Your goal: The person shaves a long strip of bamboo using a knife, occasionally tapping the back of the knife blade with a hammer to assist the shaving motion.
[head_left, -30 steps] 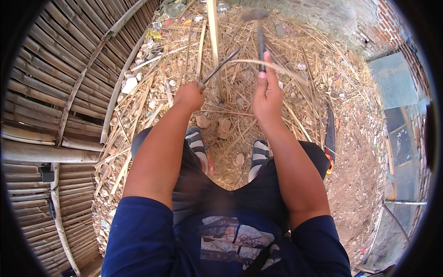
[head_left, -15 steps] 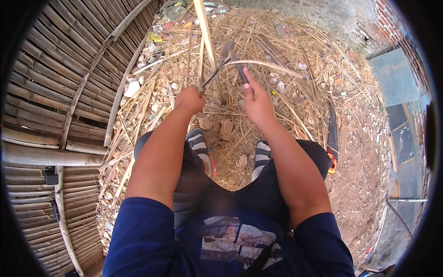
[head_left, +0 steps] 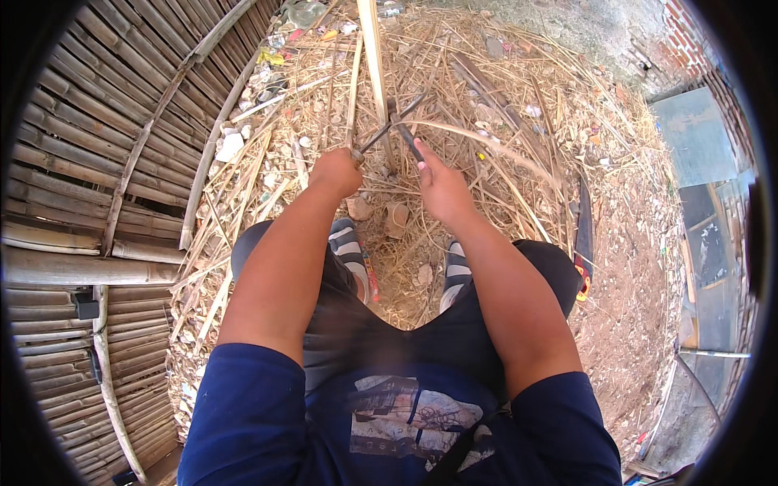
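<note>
My left hand (head_left: pixel 335 172) is closed on the handle of a long knife with a curved tip (head_left: pixel 376 138). The dark blade slants up and right, across the lower part of an upright pale bamboo pole (head_left: pixel 371 57). In my right hand (head_left: pixel 446 185) is a short dark bar (head_left: pixel 407 137) with a thicker far end; its exact kind is unclear. That far end touches or overlaps the blade beside the pole. A thin pale bamboo strip (head_left: pixel 486 142) arches away to the right from where the tools meet. Whether it is still joined to the pole cannot be made out.
Straw, splinters and bamboo strips litter the ground. A saw with an orange handle (head_left: pixel 582 279) lies right of my right knee. A slatted bamboo wall (head_left: pixel 113 154) stands at left. A dark plank (head_left: pixel 494 95) lies at the back, with blue-grey sheets (head_left: pixel 701 138) at far right.
The bar's head has moved left and down against the blade. My right hand has shifted slightly left and lower. The upright pole and the curling strip have also shifted.
</note>
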Motion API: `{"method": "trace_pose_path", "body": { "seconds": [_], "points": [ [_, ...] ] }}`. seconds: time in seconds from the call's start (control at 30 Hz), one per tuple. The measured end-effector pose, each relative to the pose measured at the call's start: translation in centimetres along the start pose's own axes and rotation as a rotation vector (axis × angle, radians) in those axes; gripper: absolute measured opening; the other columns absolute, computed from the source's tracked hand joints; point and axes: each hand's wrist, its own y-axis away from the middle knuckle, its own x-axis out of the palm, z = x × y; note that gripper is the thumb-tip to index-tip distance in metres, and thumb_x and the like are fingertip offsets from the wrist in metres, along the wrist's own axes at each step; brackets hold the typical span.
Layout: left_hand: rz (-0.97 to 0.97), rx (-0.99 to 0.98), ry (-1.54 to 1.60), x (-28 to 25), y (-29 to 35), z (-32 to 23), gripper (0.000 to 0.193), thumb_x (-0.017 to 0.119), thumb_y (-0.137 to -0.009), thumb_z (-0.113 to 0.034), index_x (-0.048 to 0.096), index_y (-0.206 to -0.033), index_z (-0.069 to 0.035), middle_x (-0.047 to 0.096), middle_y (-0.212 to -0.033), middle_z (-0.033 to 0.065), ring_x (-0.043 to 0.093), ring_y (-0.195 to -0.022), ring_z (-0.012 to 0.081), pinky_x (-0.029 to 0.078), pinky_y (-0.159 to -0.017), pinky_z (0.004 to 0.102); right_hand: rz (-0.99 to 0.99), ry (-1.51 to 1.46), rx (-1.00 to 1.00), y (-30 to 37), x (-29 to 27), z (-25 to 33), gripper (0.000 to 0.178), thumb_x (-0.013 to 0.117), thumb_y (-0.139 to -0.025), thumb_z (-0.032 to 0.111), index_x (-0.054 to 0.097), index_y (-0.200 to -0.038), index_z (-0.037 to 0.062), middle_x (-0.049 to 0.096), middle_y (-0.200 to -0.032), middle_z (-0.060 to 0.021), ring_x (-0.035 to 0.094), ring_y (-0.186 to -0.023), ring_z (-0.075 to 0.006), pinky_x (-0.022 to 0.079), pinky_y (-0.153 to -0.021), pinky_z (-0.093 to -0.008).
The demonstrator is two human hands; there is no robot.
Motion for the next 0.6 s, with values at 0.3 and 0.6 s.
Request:
{"method": "trace_pose_path", "body": {
  "seconds": [0.3, 0.6],
  "points": [
    [0.086, 0.069, -0.134, -2.2, -3.4, 0.4, 0.036, 0.068, -0.087, -0.026, 0.07, -0.112, -0.002, 0.071, -0.113, 0.0202, 0.069, -0.107, 0.0348, 0.055, -0.095, 0.0435, -0.251, -0.276, -0.077, -0.4, -5.6, 4.9, 0.045, 0.045, -0.109, 0.024, 0.045, -0.153, 0.0278, 0.058, -0.067, -0.0071, 0.053, -0.053, -0.0145, 0.042, -0.052, -0.0348],
    [0.072, 0.0, -0.032, -1.7, -2.8, -1.6, 0.037, 0.069, -0.087, -0.029, 0.071, -0.113, -0.003, 0.072, -0.11, 0.0208, 0.07, -0.103, 0.0361, 0.056, -0.091, 0.0438, -0.069, -0.061, 0.05, -1.5, -1.5, -1.0, 0.045, 0.047, -0.106, 0.027, 0.046, -0.151, 0.0304, 0.068, -0.081, -0.0213, 0.07, -0.071, -0.0357, 0.053, -0.072, -0.0472]
  ]
}}
